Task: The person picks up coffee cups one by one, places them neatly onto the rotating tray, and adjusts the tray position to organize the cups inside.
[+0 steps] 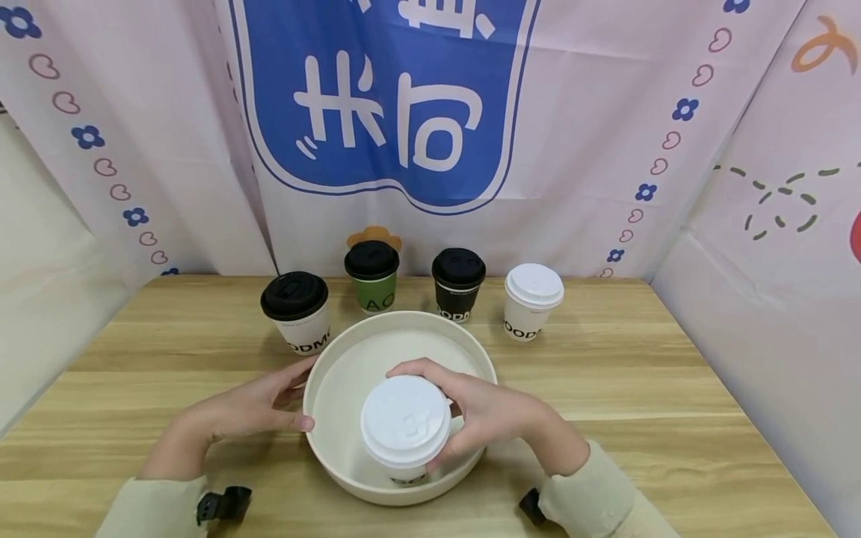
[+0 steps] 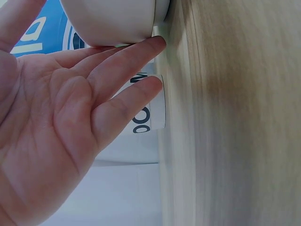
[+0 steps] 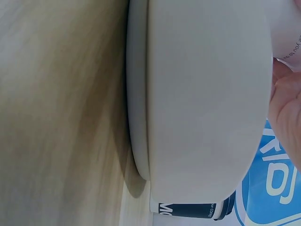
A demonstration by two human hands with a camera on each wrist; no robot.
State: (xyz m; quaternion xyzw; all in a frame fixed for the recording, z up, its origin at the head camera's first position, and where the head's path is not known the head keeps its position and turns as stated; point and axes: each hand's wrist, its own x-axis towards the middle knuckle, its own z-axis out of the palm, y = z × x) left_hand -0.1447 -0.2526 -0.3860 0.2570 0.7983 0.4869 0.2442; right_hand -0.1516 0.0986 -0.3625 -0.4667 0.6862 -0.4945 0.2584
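Observation:
A white paper cup with a white lid (image 1: pixel 406 420) is over the front of a round cream tray (image 1: pixel 390 347). My right hand (image 1: pixel 494 411) grips this cup from its right side, fingers behind and thumb in front. Whether its base touches the tray floor is hard to tell. At the tray's left side, my left hand (image 1: pixel 252 407) rests thumb and fingers against the outer wall. In the left wrist view that hand's fingers (image 2: pixel 127 61) are extended along the tray (image 2: pixel 113 23). The right wrist view shows mostly tray wall (image 3: pixel 207 103), with part of the right hand (image 3: pixel 288 113) above the rim.
Behind the tray stand a white cup with a black lid (image 1: pixel 299 314), a green cup (image 1: pixel 373 280), a black cup (image 1: pixel 457 284) and a white-lidded cup (image 1: pixel 531 302). All are on the wooden table (image 1: pixel 639 396). A printed cloth (image 1: pixel 578 149) hangs behind.

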